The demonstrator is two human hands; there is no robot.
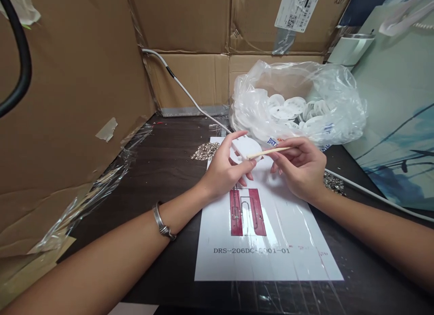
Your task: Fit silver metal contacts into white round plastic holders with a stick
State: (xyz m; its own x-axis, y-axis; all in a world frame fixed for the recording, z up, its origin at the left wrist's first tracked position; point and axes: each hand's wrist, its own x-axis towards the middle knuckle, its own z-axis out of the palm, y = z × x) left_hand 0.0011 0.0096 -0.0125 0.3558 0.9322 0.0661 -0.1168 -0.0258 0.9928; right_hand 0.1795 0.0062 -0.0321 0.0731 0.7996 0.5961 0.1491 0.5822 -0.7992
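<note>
My left hand (228, 163) grips a white round plastic piece (248, 145) by its edge, thumb in front and fingers behind. A thin pale wooden stick (269, 152) is pinched in my right hand (298, 166). Its left tip lies against the lower part of the white piece, close to my left thumb; whether it presses on anything small there I cannot tell. Both hands are over a printed white sheet (217, 265) with a red diagram and the text DRS-206DC. Small metal parts (205, 151) are heaped just left of the white piece.
Behind my hands, a clear plastic bag (349, 107) holds many white discs (283, 111). More small metal parts (334, 183) lie beyond my right wrist. A white cable (193, 100) crosses the dark table (162, 166). Cardboard walls (190, 80) stand left and behind; a patterned panel (400, 125) stands right.
</note>
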